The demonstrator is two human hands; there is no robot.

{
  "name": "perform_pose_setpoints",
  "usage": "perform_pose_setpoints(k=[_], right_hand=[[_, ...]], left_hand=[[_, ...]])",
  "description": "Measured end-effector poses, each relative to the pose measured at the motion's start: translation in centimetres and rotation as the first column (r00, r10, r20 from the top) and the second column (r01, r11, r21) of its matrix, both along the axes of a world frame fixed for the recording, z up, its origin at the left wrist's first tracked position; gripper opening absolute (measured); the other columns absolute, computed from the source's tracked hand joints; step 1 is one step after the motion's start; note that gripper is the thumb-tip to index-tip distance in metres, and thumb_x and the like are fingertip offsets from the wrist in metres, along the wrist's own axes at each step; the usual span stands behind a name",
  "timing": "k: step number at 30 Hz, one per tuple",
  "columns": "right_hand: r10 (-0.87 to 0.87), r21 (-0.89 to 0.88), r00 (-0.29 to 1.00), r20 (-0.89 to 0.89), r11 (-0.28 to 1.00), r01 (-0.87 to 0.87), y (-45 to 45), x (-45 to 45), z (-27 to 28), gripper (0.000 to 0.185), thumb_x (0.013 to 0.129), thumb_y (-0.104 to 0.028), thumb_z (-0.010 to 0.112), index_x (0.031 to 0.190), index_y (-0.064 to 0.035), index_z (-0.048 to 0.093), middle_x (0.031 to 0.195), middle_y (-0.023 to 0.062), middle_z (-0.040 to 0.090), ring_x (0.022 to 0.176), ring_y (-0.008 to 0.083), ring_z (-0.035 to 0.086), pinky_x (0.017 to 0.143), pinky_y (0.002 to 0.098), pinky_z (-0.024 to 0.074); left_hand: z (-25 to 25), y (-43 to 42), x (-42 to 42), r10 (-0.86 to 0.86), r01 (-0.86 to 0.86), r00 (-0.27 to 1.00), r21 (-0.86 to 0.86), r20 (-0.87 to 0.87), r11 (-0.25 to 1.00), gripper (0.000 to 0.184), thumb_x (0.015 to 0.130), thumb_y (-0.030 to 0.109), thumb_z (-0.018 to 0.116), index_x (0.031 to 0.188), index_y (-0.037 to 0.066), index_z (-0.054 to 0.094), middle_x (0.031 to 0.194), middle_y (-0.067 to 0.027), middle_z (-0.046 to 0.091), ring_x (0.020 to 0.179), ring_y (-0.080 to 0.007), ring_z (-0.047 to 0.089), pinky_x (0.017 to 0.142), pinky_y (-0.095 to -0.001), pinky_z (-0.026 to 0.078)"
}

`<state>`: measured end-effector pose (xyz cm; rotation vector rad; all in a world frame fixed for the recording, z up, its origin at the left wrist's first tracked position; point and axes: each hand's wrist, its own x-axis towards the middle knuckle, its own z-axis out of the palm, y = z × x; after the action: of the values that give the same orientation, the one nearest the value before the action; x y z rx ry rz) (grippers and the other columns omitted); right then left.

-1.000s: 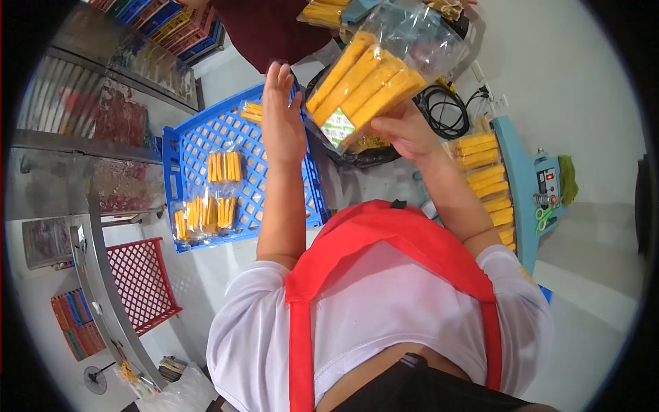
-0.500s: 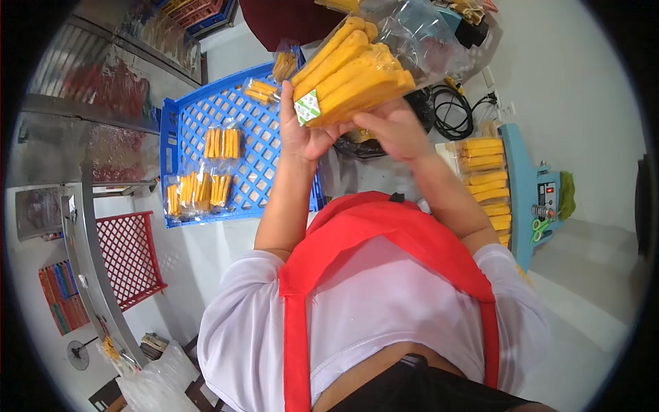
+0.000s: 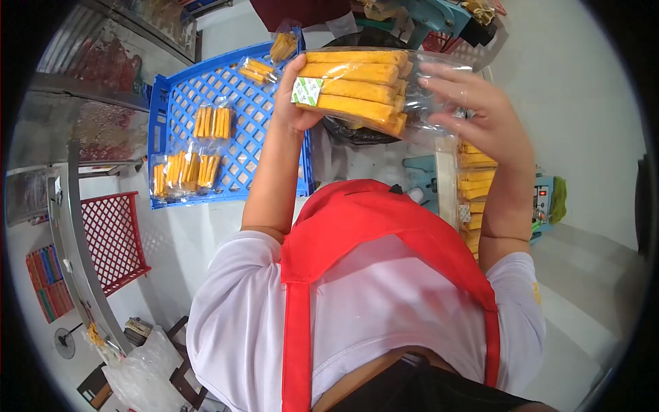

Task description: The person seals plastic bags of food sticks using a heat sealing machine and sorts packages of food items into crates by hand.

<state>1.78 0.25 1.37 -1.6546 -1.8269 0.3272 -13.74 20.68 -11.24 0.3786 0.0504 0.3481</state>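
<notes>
My left hand point(image 3: 294, 99) grips the labelled end of a clear plastic bag of yellow sticks point(image 3: 357, 86), which look like food sticks. The bag lies level in front of my chest, with a green and white label point(image 3: 306, 90) at its left end. Its loose, unfilled plastic end points right. There my right hand point(image 3: 480, 110) is raised with fingers spread, beside or against the film; whether it touches cannot be made out. Left of the bag, a blue plastic crate point(image 3: 237, 161) holds several small packets of yellow sticks point(image 3: 185, 168).
A black plastic bag point(image 3: 360, 134) is behind the held bag. Right, more bagged yellow sticks point(image 3: 473, 185) lie by a teal machine with a control panel point(image 3: 544, 196). A red crate point(image 3: 113, 240) stands at left, near a metal frame point(image 3: 75, 254).
The bag of sticks has turned from tilted to level. My right hand has left its underside and moved right to the loose plastic end, fingers opening. My left hand keeps its hold.
</notes>
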Motion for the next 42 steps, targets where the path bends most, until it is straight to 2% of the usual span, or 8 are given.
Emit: perform_pose_setpoints(k=[3, 9, 14, 18, 31, 33, 35, 42], right_hand=[[0.011, 0.021, 0.999, 0.032, 1.000, -0.012, 0.9, -1.8, -0.9, 0.058, 0.061, -0.016, 0.071, 0.113, -0.0059, 0.049, 0.119, 0.0154, 0.041, 0.104, 0.0260, 0.044, 0.082, 0.0326, 0.0390], [-0.148, 0.056, 0.978, 0.146, 0.988, 0.141, 1.5, -3.0, -2.0, 0.066, 0.057, -0.022, 0.073, 0.114, -0.0036, 0.046, 0.111, 0.0172, 0.045, 0.102, 0.0307, 0.044, 0.083, 0.0350, 0.0371], [-0.138, 0.103, 0.984, 0.116, 0.987, 0.126, 1.6, -3.9, -2.0, 0.065, 0.056, -0.022, 0.073, 0.111, -0.0011, 0.046, 0.108, 0.0170, 0.046, 0.098, 0.0316, 0.047, 0.081, 0.0344, 0.0391], [-0.135, 0.098, 0.971, 0.195, 0.988, 0.118, 1.4, -3.8, -2.5, 0.065, 0.056, -0.025, 0.072, 0.109, 0.0010, 0.046, 0.107, 0.0168, 0.046, 0.094, 0.0322, 0.049, 0.078, 0.0339, 0.0414], [-0.157, 0.050, 0.971, 0.179, 0.987, 0.151, 0.3, -3.2, -2.5, 0.057, 0.057, -0.023, 0.070, 0.104, 0.0010, 0.047, 0.105, 0.0183, 0.048, 0.096, 0.0328, 0.048, 0.081, 0.0356, 0.0399], [-0.212, 0.020, 0.959, 0.189, 0.977, 0.212, 0.2, -3.1, -2.4, 0.056, 0.055, -0.016, 0.071, 0.105, -0.0013, 0.049, 0.103, 0.0175, 0.051, 0.098, 0.0319, 0.049, 0.083, 0.0343, 0.0392], [-0.179, -0.010, 0.963, 0.203, 0.983, 0.184, 0.3, -2.7, -2.1, 0.056, 0.055, -0.015, 0.070, 0.105, -0.0007, 0.049, 0.104, 0.0176, 0.051, 0.098, 0.0316, 0.049, 0.084, 0.0342, 0.0390], [-0.074, -0.107, 0.976, 0.205, 0.989, 0.098, -1.2, -1.9, 4.1, 0.051, 0.058, -0.008, 0.065, 0.105, 0.0030, 0.047, 0.105, 0.0156, 0.048, 0.096, 0.0262, 0.049, 0.084, 0.0304, 0.0384]], left_hand=[[0.0, -0.1, 0.0, 0.014, -0.010, 0.997, 0.050, -0.074, 0.999, 0.047, 0.082, 0.037, 0.044, 0.109, -0.003, 0.046, 0.106, -0.0172, 0.053, 0.094, -0.0272, 0.054, 0.084, -0.0380, 0.042], [-0.4, -0.6, -0.2, 0.000, 0.001, 0.994, 0.012, -0.113, 1.000, 0.048, 0.083, 0.039, 0.043, 0.108, -0.002, 0.047, 0.108, -0.0163, 0.052, 0.097, -0.0264, 0.053, 0.086, -0.0383, 0.040], [-0.6, -0.8, -0.8, -0.001, 0.001, 1.000, -0.018, -0.011, 1.000, 0.053, 0.085, 0.045, 0.036, 0.111, -0.001, 0.045, 0.110, -0.0164, 0.051, 0.099, -0.0267, 0.051, 0.087, -0.0377, 0.039], [-1.2, -1.1, -0.4, 0.057, -0.058, 0.991, -0.004, -0.118, 0.998, 0.056, 0.086, 0.047, 0.032, 0.114, -0.001, 0.043, 0.114, -0.0167, 0.048, 0.104, -0.0277, 0.048, 0.090, -0.0381, 0.036], [-2.9, -3.3, 0.6, -0.025, 0.014, 0.995, -0.112, -0.097, 0.994, 0.049, 0.087, 0.042, 0.033, 0.112, 0.001, 0.045, 0.112, -0.0150, 0.050, 0.101, -0.0272, 0.049, 0.089, -0.0391, 0.037], [-4.0, -3.7, 1.1, -0.019, 0.004, 0.993, -0.129, -0.117, 0.992, 0.051, 0.086, 0.043, 0.034, 0.113, 0.001, 0.044, 0.113, -0.0149, 0.049, 0.101, -0.0270, 0.049, 0.089, -0.0393, 0.037], [-5.7, -4.2, 1.8, 0.047, -0.064, 0.986, -0.105, -0.160, 0.992, 0.042, 0.088, 0.034, 0.037, 0.110, 0.000, 0.046, 0.109, -0.0136, 0.052, 0.098, -0.0253, 0.052, 0.086, -0.0376, 0.040], [-7.7, -5.0, 2.9, 0.008, -0.061, 0.980, -0.262, -0.199, 0.963, 0.033, 0.087, 0.025, 0.041, 0.106, -0.001, 0.048, 0.104, -0.0142, 0.054, 0.093, -0.0262, 0.054, 0.084, -0.0391, 0.043]])
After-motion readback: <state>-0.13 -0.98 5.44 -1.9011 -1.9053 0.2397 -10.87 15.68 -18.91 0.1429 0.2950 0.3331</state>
